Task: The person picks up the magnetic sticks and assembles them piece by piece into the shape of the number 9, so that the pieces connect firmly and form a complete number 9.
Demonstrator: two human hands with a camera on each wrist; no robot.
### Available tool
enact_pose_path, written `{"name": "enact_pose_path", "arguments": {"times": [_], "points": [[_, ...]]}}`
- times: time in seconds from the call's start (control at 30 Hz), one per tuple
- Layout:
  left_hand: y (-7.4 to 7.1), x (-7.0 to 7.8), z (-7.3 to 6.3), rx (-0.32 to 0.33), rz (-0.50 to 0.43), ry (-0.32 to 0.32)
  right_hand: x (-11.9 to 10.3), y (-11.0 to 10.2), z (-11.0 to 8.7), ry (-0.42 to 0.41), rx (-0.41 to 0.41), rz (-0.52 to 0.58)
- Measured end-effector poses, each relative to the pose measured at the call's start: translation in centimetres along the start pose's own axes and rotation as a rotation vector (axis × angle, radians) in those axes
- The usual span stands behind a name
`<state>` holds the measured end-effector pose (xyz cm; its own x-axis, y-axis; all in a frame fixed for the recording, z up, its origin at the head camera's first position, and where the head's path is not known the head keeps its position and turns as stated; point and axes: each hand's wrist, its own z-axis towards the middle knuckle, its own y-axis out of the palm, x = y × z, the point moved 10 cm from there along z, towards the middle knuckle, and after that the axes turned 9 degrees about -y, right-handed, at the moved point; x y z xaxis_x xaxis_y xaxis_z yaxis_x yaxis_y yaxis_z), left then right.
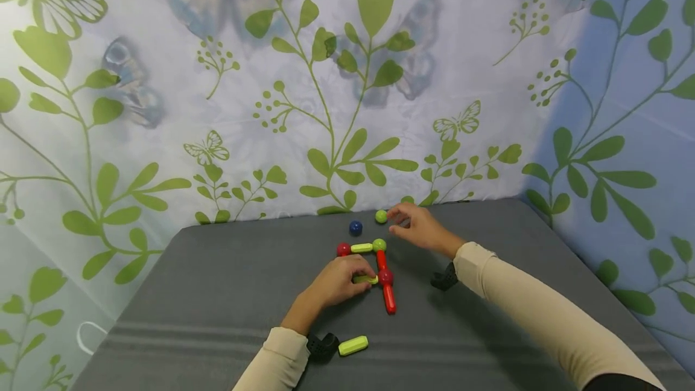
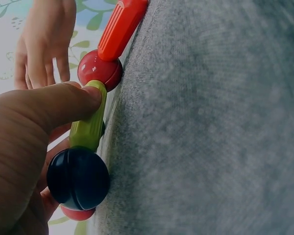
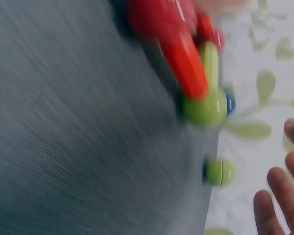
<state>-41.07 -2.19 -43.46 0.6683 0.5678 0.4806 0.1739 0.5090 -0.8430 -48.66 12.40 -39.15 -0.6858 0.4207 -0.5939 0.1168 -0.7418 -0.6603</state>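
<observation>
My left hand [image 1: 338, 280] pinches a yellow-green bar [image 2: 88, 128], thumb on its side. That bar joins a red ball [image 2: 100, 70] to a dark blue ball [image 2: 78, 178], which the hand hides in the head view. The bars and balls form a frame on the table, with a green ball [image 1: 379, 245] at one corner and a red ball [image 1: 343, 249] at another. A red bar [image 1: 389, 299] sticks out toward me. My right hand [image 1: 423, 229], fingers loosely bent and holding nothing, hovers beside a loose green ball [image 1: 381, 216].
Near the wall side of the grey table [image 1: 217, 294] lies a loose blue ball [image 1: 355, 227]. A loose yellow-green bar [image 1: 353, 346] rests close to my left wrist's black strap [image 1: 323, 347]. A leaf-printed curtain [image 1: 347, 107] rises behind the table.
</observation>
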Motion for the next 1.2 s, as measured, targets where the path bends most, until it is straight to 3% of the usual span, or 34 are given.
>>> {"name": "enact_pose_path", "arguments": {"times": [0.23, 0.57, 0.9, 1.2], "points": [[0.8, 0.2, -0.2, -0.006, 0.013, 0.005, 4.1, 0.5, 2.5, 0.018, 0.0, 0.03], [0.5, 0.8, -0.2, -0.005, 0.005, 0.02, 7.1, 2.2, 3.1, 0.043, -0.056, -0.141], [0.4, 0.3, -0.2, 0.001, 0.019, 0.015, 7.7, 3.0, 3.7, 0.021, -0.057, -0.18], [0.2, -0.6, 0.0, 0.008, 0.025, -0.008, 8.3, 3.6, 4.6, 0.055, -0.076, -0.163]]}}
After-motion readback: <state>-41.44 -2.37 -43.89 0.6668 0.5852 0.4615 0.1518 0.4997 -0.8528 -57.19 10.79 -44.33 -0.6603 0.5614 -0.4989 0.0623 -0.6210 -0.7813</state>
